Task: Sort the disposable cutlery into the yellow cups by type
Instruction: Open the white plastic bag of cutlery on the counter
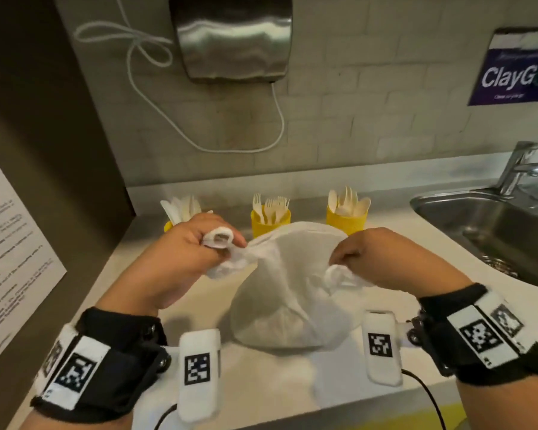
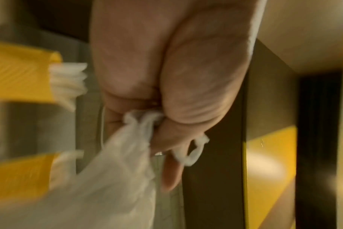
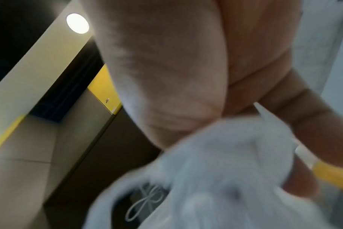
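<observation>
A white plastic bag (image 1: pixel 292 293) sits on the counter (image 1: pixel 255 380), stretched between both hands. My left hand (image 1: pixel 199 243) grips its left handle, bunched in the curled fingers (image 2: pixel 166 139). My right hand (image 1: pixel 364 252) pinches the right handle, blurred white plastic bag (image 3: pixel 225 170) filling that wrist view. Behind the bag stand three yellow cups: the left cup (image 1: pixel 168 225) with white knives is mostly hidden by my left hand, the middle cup (image 1: pixel 269 221) holds forks, the right cup (image 1: pixel 347 220) holds spoons.
A steel sink (image 1: pixel 491 231) with a tap (image 1: pixel 519 169) lies at the right. A metal hand dryer (image 1: pixel 233 35) hangs on the tiled wall above, its cord (image 1: pixel 274 119) looping down. A dark panel (image 1: pixel 44 144) with a notice bounds the left.
</observation>
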`<action>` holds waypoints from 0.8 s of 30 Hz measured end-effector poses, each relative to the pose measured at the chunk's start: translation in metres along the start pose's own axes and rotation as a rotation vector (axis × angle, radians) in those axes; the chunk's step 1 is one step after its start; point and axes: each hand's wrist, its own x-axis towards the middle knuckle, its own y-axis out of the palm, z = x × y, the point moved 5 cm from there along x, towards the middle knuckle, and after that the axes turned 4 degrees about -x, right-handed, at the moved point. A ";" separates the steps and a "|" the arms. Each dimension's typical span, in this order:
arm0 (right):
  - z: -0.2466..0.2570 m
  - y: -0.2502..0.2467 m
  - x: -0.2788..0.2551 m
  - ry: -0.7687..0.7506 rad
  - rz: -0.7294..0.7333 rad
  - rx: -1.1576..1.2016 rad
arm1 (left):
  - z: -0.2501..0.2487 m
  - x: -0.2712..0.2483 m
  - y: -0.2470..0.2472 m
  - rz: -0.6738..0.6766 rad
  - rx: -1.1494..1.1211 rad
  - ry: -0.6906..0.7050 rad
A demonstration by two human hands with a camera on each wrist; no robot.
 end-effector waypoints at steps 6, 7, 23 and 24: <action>-0.023 0.010 0.001 0.167 -0.139 -0.080 | 0.040 -0.002 -0.003 0.121 0.903 -0.216; -0.025 0.014 0.003 0.166 -0.171 -0.060 | 0.047 -0.003 -0.002 0.124 0.977 -0.229; -0.046 0.051 -0.035 0.069 -0.046 0.873 | 0.075 -0.021 0.014 -0.603 -0.372 -0.259; -0.045 0.054 -0.036 0.087 -0.030 0.730 | 0.070 -0.020 0.019 -0.604 -0.445 -0.216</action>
